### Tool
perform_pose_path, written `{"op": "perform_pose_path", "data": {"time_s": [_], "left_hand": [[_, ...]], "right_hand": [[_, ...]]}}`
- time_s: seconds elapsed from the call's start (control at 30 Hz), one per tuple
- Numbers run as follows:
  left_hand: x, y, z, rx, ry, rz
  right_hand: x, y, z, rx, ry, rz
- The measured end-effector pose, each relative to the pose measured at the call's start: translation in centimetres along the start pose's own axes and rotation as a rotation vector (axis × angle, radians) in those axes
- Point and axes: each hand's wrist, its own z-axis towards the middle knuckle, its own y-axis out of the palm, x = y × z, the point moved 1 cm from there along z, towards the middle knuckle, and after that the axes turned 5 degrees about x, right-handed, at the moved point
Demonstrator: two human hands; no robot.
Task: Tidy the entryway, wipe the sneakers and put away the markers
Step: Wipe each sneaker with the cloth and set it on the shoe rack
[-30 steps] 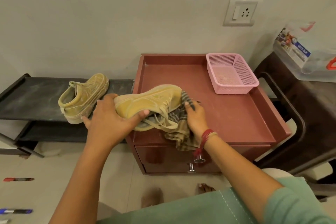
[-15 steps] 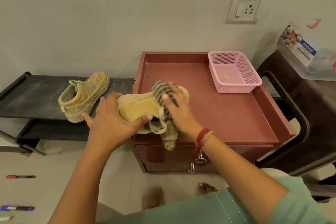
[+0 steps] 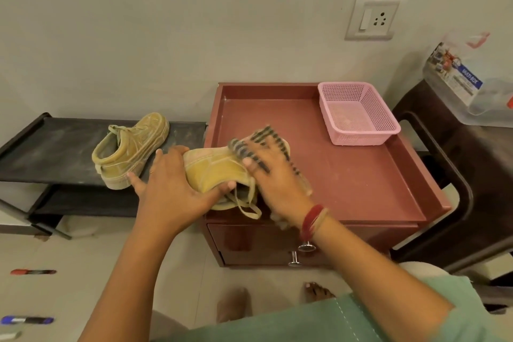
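On the pale floor at the near left lie a blue marker [image 3: 26, 320] and, beyond it, a red marker [image 3: 33, 272], well apart from both hands. Above them, the left hand [image 3: 169, 191] clasps the heel end of a tan sneaker [image 3: 219, 172], thumb curled under its collar, laces dangling over the front edge of the reddish-brown cabinet [image 3: 361, 175]. The right hand [image 3: 277, 183], fingers spread flat, presses a striped cloth [image 3: 261, 141] onto the toe end of that sneaker; the cloth is blurred. Left of the held shoe, the second tan sneaker [image 3: 130, 150] stands on the black shoe rack [image 3: 41, 153], just beside the left hand. At the cabinet's far right corner sits a pink mesh basket [image 3: 358, 114].
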Motion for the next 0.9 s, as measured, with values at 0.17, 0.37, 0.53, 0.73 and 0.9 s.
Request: {"op": "perform_pose_path", "data": {"time_s": [0.17, 0.37, 0.53, 0.73, 0.9], "left_hand": [[-0.2, 0.1, -0.2, 0.006, 0.015, 0.038], [-0.3, 0.1, 0.0, 0.014, 0.0, -0.013], [-0.4, 0.4, 0.1, 0.026, -0.017, -0.01], [-0.3, 0.4, 0.2, 0.034, -0.056, -0.017], [-0.7, 0.7, 1.0, -0.012, -0.121, -0.129]], "right_hand": [[0.5, 0.3, 0.2, -0.018, -0.045, -0.072], [-0.2, 1.5, -1.3, -0.121, -0.075, 0.078], [1.3, -0.8, 0.3, 0.04, 0.063, 0.087], [2.0, -0.2, 0.2, 0.019, 0.078, 0.25], [2.0, 0.4, -0.9, -0.113, 0.008, 0.244]]}}
